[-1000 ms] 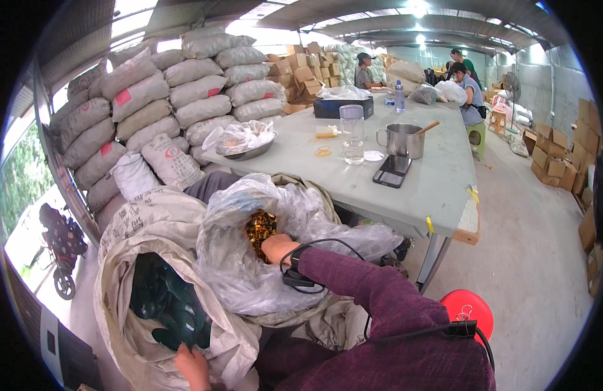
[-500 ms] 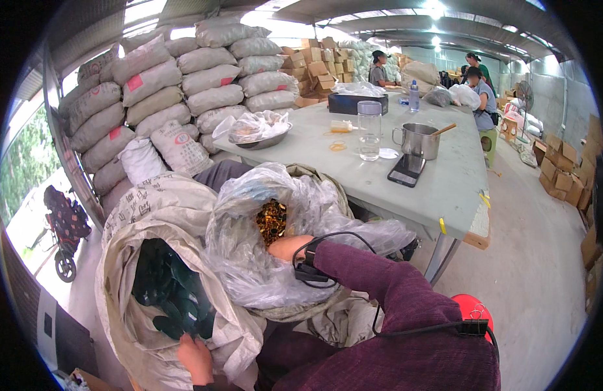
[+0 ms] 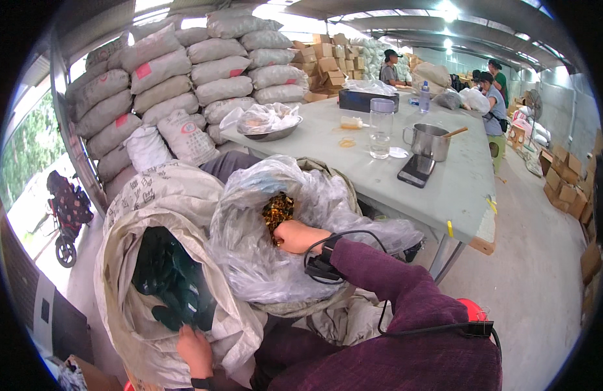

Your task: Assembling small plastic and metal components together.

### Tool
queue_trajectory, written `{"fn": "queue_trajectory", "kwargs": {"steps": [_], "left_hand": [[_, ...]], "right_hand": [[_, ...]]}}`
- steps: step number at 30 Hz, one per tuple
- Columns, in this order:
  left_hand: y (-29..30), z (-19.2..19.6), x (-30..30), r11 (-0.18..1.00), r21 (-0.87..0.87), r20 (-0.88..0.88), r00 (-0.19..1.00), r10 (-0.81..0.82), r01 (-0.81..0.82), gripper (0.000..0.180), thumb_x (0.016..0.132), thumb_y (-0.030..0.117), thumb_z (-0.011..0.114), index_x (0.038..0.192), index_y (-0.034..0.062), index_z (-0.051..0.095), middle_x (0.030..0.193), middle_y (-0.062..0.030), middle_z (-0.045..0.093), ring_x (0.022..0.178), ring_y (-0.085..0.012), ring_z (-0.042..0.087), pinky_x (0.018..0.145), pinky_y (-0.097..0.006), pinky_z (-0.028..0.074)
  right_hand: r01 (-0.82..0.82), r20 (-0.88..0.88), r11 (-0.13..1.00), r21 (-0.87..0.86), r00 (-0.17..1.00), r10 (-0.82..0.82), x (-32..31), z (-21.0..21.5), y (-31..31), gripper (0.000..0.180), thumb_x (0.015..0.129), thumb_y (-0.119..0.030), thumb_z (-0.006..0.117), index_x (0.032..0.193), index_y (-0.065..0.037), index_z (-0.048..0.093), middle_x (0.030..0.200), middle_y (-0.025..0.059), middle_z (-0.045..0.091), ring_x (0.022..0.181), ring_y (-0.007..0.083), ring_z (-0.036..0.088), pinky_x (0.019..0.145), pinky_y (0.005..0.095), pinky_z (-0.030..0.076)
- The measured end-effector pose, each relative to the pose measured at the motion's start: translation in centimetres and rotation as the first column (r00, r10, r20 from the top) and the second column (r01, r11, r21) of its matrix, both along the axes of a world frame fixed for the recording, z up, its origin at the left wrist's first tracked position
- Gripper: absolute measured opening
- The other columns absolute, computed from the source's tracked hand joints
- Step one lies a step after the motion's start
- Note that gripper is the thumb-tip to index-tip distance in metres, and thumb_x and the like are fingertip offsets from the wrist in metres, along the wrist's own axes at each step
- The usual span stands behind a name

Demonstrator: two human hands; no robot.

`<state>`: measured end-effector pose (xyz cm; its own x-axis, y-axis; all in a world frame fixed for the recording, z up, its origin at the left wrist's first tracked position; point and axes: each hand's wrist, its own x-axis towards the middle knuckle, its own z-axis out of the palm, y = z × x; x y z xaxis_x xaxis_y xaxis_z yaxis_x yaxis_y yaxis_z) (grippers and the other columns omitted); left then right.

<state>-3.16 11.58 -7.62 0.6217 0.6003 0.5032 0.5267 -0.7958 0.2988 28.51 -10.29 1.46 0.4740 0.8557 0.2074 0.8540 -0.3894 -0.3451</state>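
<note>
Right hand (image 3: pixel 300 236): reaches into the clear plastic bag (image 3: pixel 262 260), fingers closed among dark golden-brown pieces (image 3: pixel 277 210). Left hand (image 3: pixel 196 350): fingers grip the lower rim of the pale woven sack (image 3: pixel 158 195), which holds dark green material (image 3: pixel 174 280). Both bags sit just beside the bench (image 3: pixel 458 189), which carries a metal pot (image 3: pixel 430 141) and phone (image 3: pixel 416 170).

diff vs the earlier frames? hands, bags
Little changed. The right hand stays at the mouth of the clear plastic bag, on the brown-gold pieces; what it grips is hidden. The left hand still holds the rim of the white woven sack with its dark green contents. The view shifted slightly. The table is unchanged.
</note>
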Motion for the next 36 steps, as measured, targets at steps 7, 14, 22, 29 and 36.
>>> {"fn": "queue_trajectory", "kwargs": {"steps": [7, 14, 22, 29, 36], "left_hand": [[-0.1, 0.1, -0.5, 0.998, 0.007, 0.025, 0.998, -0.056, 0.056, 0.014, 0.074, 0.008, 0.058, 0.081, -0.003, 0.054, 0.08, -0.0232, 0.058, 0.073, -0.0424, 0.057, 0.061, -0.049, 0.045], [0.4, -0.4, -0.9, 0.996, -0.079, 0.211, 0.977, -0.02, 0.037, 0.015, 0.078, 0.01, 0.058, 0.084, -0.0041, 0.057, 0.071, -0.0223, 0.058, 0.066, -0.0416, 0.057, 0.058, -0.045, 0.044], [-5.1, 3.9, -1.8, 0.696, -0.592, 0.587, 0.809, 0.027, 0.407, 0.02, 0.088, 0.015, 0.054, 0.098, -0.0023, 0.059, 0.074, -0.0035, 0.061, 0.065, -0.0106, 0.057, 0.052, -0.028, 0.045], [-10.6, 6.9, -2.6, 0.439, -0.671, 0.63, 0.771, -0.087, 0.598, 0.022, 0.083, 0.0, 0.049, 0.105, -0.0025, 0.054, 0.079, -0.0069, 0.062, 0.063, -0.0092, 0.058, 0.052, -0.023, 0.047], [-11.6, 6.8, -2.5, 0.805, -0.337, 0.503, 0.816, -0.284, 0.488, 0.017, 0.077, -0.002, 0.054, 0.094, -0.0034, 0.052, 0.075, -0.0165, 0.06, 0.067, -0.0265, 0.061, 0.057, -0.034, 0.046]], "right_hand": [[-0.058, 0.057, 0.94, 0.337, 0.998, 0.041, -1.3, 1.1, -1.5, 0.024, 0.073, -0.014, 0.064, 0.087, 0.003, 0.057, 0.075, 0.0173, 0.061, 0.071, 0.0342, 0.059, 0.066, 0.0404, 0.046], [0.024, -0.393, 0.747, 0.665, 0.861, 0.322, -8.3, 4.7, -2.4, 0.026, 0.079, -0.01, 0.065, 0.098, 0.003, 0.054, 0.074, 0.0045, 0.058, 0.068, 0.0127, 0.057, 0.062, 0.0258, 0.046], [-0.242, -0.597, 0.796, 0.555, 0.551, 0.584, -16.3, 1.5, -0.2, 0.031, 0.083, 0.001, 0.062, 0.113, 0.0, 0.053, 0.091, 0.0035, 0.059, 0.084, 0.0084, 0.058, 0.075, 0.0249, 0.048], [-0.156, -0.698, 0.803, 0.575, 0.419, 0.581, -19.4, -1.9, 0.8, 0.028, 0.081, 0.0, 0.064, 0.107, -0.001, 0.054, 0.088, 0.003, 0.06, 0.082, 0.0082, 0.058, 0.073, 0.0231, 0.048], [-0.396, -0.277, 0.733, 0.553, 0.742, 0.61, -19.3, -1.8, 1.1, 0.026, 0.078, -0.003, 0.067, 0.101, 0.001, 0.055, 0.085, 0.008, 0.06, 0.074, 0.0164, 0.061, 0.065, 0.0263, 0.048]]}}
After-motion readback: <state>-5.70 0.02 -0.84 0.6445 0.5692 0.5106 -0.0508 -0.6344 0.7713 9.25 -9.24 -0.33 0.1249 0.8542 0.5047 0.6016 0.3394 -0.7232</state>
